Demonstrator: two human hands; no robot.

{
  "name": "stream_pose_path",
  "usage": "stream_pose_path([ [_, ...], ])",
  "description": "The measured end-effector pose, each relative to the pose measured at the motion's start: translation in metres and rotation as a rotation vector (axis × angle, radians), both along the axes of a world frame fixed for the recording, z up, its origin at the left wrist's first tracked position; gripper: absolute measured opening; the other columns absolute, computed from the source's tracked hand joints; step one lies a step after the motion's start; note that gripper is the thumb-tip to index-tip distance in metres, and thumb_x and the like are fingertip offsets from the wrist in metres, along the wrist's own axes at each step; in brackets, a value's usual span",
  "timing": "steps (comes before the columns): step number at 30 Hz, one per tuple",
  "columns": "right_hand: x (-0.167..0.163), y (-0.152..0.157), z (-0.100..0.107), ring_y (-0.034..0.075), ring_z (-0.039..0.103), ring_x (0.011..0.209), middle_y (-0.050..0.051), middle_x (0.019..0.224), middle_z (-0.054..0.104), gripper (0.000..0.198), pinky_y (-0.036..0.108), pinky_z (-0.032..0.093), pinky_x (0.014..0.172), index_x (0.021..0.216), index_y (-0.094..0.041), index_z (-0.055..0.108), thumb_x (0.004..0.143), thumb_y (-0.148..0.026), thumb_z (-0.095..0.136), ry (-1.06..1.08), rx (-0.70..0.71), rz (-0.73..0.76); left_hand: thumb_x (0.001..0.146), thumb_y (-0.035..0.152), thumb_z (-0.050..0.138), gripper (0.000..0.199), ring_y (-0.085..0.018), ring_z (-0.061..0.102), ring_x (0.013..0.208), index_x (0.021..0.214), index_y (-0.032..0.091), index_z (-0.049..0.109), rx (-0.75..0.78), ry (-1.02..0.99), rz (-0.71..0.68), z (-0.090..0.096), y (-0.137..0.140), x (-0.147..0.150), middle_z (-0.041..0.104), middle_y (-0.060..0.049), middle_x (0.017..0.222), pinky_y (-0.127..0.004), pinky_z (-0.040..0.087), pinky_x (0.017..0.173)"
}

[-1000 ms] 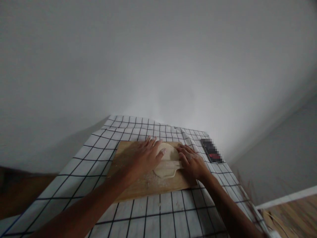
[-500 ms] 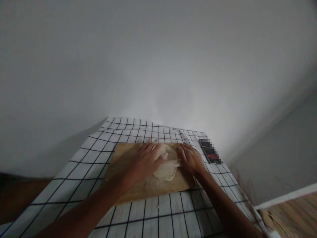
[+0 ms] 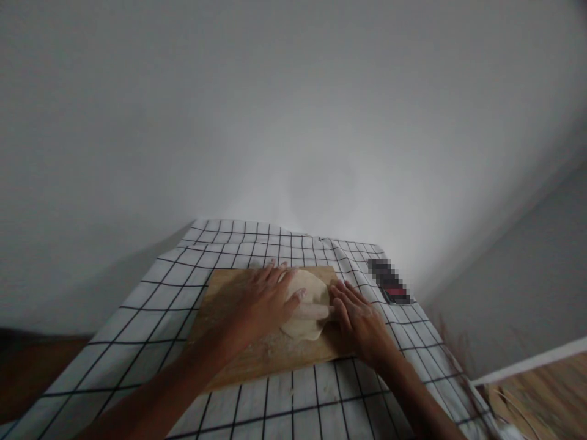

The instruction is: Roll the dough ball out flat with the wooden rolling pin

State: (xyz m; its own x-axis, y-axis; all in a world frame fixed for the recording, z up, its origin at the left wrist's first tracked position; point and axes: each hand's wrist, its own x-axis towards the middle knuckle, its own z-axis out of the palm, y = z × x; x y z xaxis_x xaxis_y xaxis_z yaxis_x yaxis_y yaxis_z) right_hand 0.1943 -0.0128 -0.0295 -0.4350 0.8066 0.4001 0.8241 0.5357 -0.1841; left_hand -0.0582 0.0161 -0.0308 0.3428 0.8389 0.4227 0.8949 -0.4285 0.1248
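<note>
A flat, round sheet of pale dough [image 3: 308, 287] lies on a floury wooden board [image 3: 270, 360]. Across the dough runs a light-coloured rolling pin [image 3: 314, 312], seen only in its middle stretch. My left hand [image 3: 270, 296] holds down its left end, fingers stretched forward over the dough's left part and thumb apart. The right end is under my right hand [image 3: 360, 311], whose fingers lie close together past the board's right edge. Both palms hide the pin's ends. White flour shows on my left fingertips.
A white cloth with black grid lines [image 3: 257, 409] covers the table. To the right of the board lies a dark, flat object with a red patch [image 3: 389, 281], blurred out. A pale wall [image 3: 293, 122] rises behind the table; wooden flooring [image 3: 550, 391] shows at lower right.
My right hand has come nearer and slightly right. The left hand has shifted a little left and down. More of the rolling pin and dough shows between them.
</note>
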Motion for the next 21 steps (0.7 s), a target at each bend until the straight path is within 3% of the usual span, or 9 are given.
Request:
stream_pose_path([
  [3,0.002,-0.020,-0.005,0.026,0.038,0.151,0.007,0.155,0.052,0.046,0.050,0.043,0.120,0.149,-0.020,0.053,0.109,-0.032,0.035,0.030,0.003,-0.056,0.103,0.044,0.046,0.051,-0.038,0.041,0.147,0.143,0.015,0.056,0.006,-0.022,-0.015,0.002,-0.004,0.003,0.057,-0.016,0.149,-0.060,0.035,0.120],
  [5,0.002,-0.009,-0.006,0.026,0.039,0.150,0.007,0.154,0.053,0.045,0.051,0.041,0.121,0.146,-0.021,0.056,0.109,-0.032,0.033,0.022,-0.002,-0.055,0.102,0.045,0.047,0.050,-0.037,0.041,0.147,0.143,0.018,0.056,-0.006,-0.039,-0.011,0.003,-0.004,0.005,0.057,-0.015,0.150,-0.060,0.036,0.119],
  [12,-0.019,0.104,0.011,0.025,0.053,0.139,0.014,0.138,0.066,0.047,0.048,0.041,0.118,0.127,-0.016,0.067,0.110,-0.031,0.026,-0.134,-0.091,0.033,0.104,0.044,0.042,0.044,-0.031,0.053,0.136,0.137,0.018,0.057,0.037,-0.088,0.054,0.006,0.007,0.001,0.064,-0.014,0.139,-0.051,0.042,0.116],
  [15,-0.029,0.129,0.017,0.024,0.058,0.134,0.010,0.131,0.071,0.038,0.044,0.045,0.114,0.121,-0.020,0.070,0.109,-0.033,0.035,-0.163,-0.101,0.100,0.105,0.042,0.039,0.043,-0.031,0.057,0.131,0.134,0.017,0.058,0.053,-0.077,0.077,0.007,0.012,-0.003,0.066,-0.016,0.133,-0.051,0.044,0.113],
  [18,-0.028,0.128,0.014,0.022,0.057,0.134,0.008,0.130,0.071,0.036,0.042,0.045,0.113,0.119,-0.022,0.071,0.109,-0.030,0.037,-0.173,-0.103,0.144,0.105,0.041,0.040,0.041,-0.031,0.059,0.128,0.132,0.017,0.060,0.044,-0.052,0.069,0.004,0.014,-0.006,0.068,-0.015,0.129,-0.051,0.045,0.111],
  [21,-0.017,0.104,0.007,0.023,0.051,0.140,0.010,0.139,0.066,0.038,0.044,0.043,0.116,0.127,-0.019,0.067,0.108,-0.026,0.035,-0.161,-0.089,0.138,0.104,0.043,0.042,0.042,-0.032,0.060,0.127,0.131,0.016,0.061,0.038,-0.009,0.036,-0.002,0.014,-0.007,0.069,-0.016,0.131,-0.050,0.045,0.111],
])
